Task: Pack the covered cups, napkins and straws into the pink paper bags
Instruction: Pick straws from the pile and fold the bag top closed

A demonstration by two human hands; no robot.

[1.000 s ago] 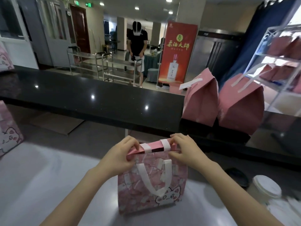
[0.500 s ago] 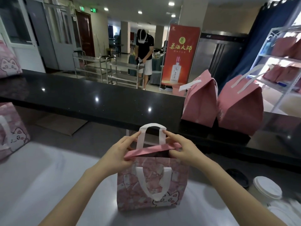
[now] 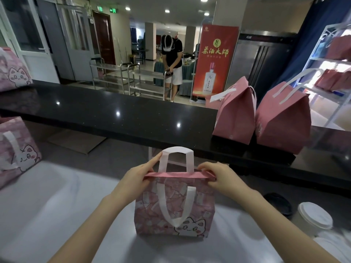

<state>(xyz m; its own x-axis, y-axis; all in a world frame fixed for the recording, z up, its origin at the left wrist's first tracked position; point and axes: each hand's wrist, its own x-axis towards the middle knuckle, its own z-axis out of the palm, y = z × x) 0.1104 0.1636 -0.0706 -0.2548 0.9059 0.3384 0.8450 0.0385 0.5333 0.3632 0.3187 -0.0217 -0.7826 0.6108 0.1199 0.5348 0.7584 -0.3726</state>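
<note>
Between both hands (image 3: pixel 137 179), pink bag (image 3: pixel 174 209).

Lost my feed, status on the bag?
Left hand and right hand pinch the pink bag top shut. Far handle upright. Covered cup waits right. Nothing blocking.

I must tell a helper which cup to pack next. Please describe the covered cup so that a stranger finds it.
Start at the white table and go to its near right corner. The covered cup stands there, right of the cat-print bag. It alone is white, round and lidded.
</note>
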